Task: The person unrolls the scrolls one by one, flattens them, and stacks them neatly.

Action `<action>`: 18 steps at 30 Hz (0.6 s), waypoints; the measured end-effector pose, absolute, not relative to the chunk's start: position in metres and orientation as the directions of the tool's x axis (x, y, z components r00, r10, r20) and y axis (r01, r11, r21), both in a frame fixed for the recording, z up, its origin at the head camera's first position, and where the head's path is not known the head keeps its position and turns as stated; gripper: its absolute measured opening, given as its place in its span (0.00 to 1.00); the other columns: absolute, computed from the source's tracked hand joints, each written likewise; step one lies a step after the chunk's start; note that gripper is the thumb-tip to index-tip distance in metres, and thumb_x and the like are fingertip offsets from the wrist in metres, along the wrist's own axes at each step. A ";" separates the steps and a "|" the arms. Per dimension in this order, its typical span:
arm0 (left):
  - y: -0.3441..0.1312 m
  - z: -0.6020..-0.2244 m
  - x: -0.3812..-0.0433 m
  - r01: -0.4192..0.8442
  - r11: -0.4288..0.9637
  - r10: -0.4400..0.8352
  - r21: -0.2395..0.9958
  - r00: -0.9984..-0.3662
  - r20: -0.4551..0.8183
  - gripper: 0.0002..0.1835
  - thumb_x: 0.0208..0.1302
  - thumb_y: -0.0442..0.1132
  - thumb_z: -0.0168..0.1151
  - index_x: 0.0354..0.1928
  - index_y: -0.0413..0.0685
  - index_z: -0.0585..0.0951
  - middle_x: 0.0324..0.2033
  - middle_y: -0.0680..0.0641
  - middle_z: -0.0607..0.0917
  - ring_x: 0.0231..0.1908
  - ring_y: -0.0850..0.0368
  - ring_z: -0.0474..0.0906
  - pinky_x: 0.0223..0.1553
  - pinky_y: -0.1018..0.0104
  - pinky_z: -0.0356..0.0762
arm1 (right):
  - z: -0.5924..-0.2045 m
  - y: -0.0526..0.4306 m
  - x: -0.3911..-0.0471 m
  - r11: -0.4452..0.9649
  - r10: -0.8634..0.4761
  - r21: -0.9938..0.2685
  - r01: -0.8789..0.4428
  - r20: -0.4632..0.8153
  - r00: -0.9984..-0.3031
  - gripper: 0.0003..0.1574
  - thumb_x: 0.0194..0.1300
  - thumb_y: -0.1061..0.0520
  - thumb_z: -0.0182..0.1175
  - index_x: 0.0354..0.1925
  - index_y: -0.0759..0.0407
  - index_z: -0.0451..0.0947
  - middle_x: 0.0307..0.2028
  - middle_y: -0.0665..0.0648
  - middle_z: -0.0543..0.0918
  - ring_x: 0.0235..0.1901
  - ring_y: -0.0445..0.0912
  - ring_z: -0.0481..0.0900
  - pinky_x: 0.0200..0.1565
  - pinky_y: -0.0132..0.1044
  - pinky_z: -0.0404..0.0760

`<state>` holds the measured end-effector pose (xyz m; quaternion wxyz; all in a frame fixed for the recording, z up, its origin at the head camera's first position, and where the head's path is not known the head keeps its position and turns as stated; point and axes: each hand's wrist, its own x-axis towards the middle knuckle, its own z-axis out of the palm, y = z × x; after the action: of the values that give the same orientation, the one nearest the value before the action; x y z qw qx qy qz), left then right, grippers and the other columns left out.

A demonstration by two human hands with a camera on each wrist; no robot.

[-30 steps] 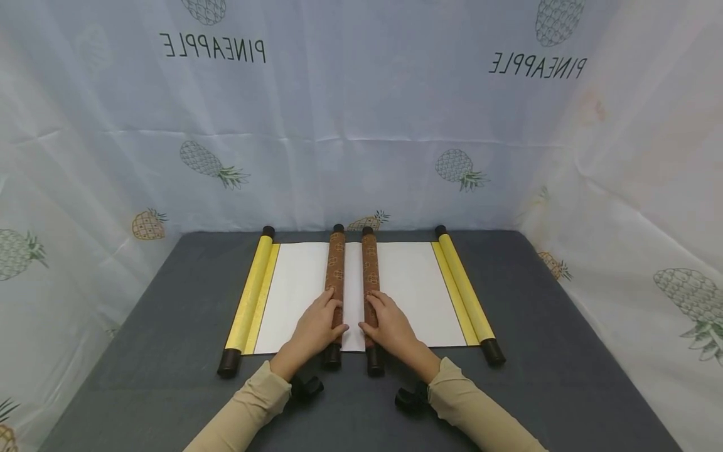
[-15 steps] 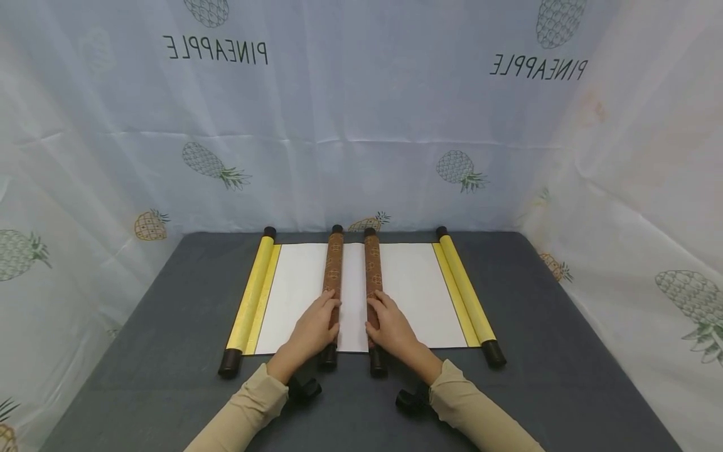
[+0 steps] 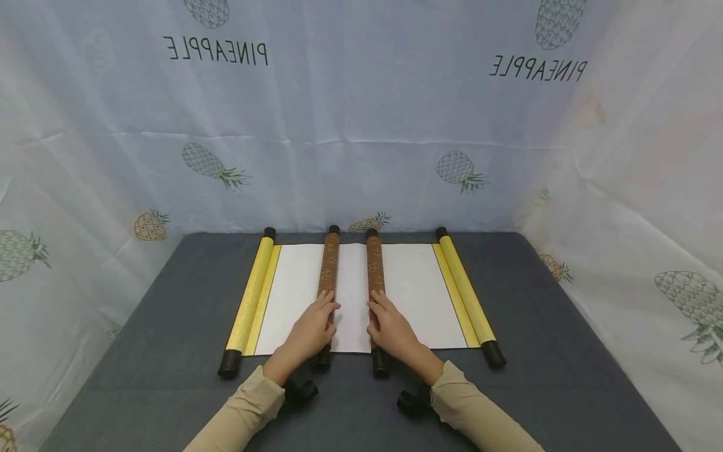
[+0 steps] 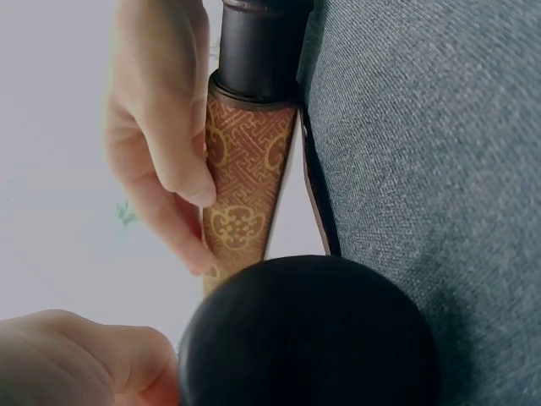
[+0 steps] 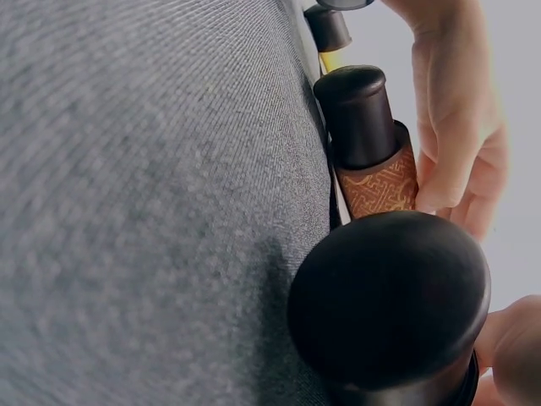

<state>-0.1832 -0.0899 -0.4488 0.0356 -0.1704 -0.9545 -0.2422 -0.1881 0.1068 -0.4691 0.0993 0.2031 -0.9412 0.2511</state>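
A scroll with two brown patterned rolls lies on a spread white sheet in the head view. A white strip (image 3: 353, 282) shows between its left roll (image 3: 329, 263) and right roll (image 3: 375, 263). Both rolls have dark end knobs. My left hand (image 3: 307, 329) holds the left roll near its front end, fingers over the top and thumb on the inner side. My right hand (image 3: 395, 329) holds the right roll the same way. In the left wrist view a black knob (image 4: 308, 334) hides part of the patterned roll (image 4: 241, 186). The right wrist view shows a large black knob (image 5: 389, 296) close up.
The white sheet (image 3: 420, 289) below has yellow borders and ends in a left yellow roll (image 3: 251, 295) and a right yellow roll (image 3: 465, 289). All lie on a dark grey tabletop (image 3: 169, 314). Pineapple-printed curtains (image 3: 361, 107) stand behind and beside it.
The two brown rolls have moved apart, the left one leftward and the right one slightly rightward, with my hands on them. The white strip between has widened. The yellow rolls stay put.
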 end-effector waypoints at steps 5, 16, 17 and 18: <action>-0.092 -0.450 -0.183 0.322 0.841 0.291 0.436 -0.947 0.137 0.20 0.58 0.30 0.60 0.54 0.34 0.79 0.67 0.36 0.72 0.70 0.40 0.64 0.67 0.45 0.67 | -0.469 0.108 -0.189 0.800 -0.334 -0.411 -0.438 0.302 -0.893 0.25 0.56 0.64 0.59 0.54 0.70 0.77 0.64 0.68 0.73 0.68 0.60 0.69 0.63 0.49 0.74; -0.097 -0.448 -0.184 0.295 0.877 0.256 0.380 -0.955 0.151 0.23 0.58 0.36 0.65 0.55 0.32 0.78 0.64 0.36 0.75 0.68 0.40 0.68 0.65 0.46 0.70 | -0.465 0.108 -0.190 0.837 -0.306 -0.408 -0.365 0.205 -0.930 0.33 0.55 0.55 0.69 0.56 0.68 0.74 0.66 0.66 0.71 0.68 0.59 0.68 0.64 0.49 0.74; -0.098 -0.448 -0.184 0.286 0.878 0.250 0.385 -0.958 0.140 0.25 0.58 0.37 0.66 0.56 0.32 0.77 0.64 0.36 0.74 0.68 0.40 0.68 0.65 0.47 0.70 | -0.465 0.108 -0.190 0.839 -0.301 -0.411 -0.356 0.194 -0.934 0.34 0.55 0.54 0.70 0.57 0.68 0.74 0.66 0.66 0.70 0.68 0.59 0.68 0.64 0.49 0.73; -0.098 -0.448 -0.184 0.272 0.879 0.243 0.392 -0.962 0.125 0.27 0.57 0.38 0.68 0.57 0.32 0.77 0.65 0.36 0.74 0.68 0.40 0.67 0.65 0.47 0.70 | -0.465 0.108 -0.190 0.840 -0.299 -0.413 -0.353 0.191 -0.935 0.35 0.54 0.54 0.71 0.57 0.68 0.74 0.66 0.66 0.70 0.68 0.59 0.68 0.65 0.49 0.73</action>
<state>-0.1845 -0.0982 -0.4477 0.0359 -0.1329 -0.9686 -0.2072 -0.1898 0.1081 -0.4646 0.0596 0.1704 -0.9572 0.2263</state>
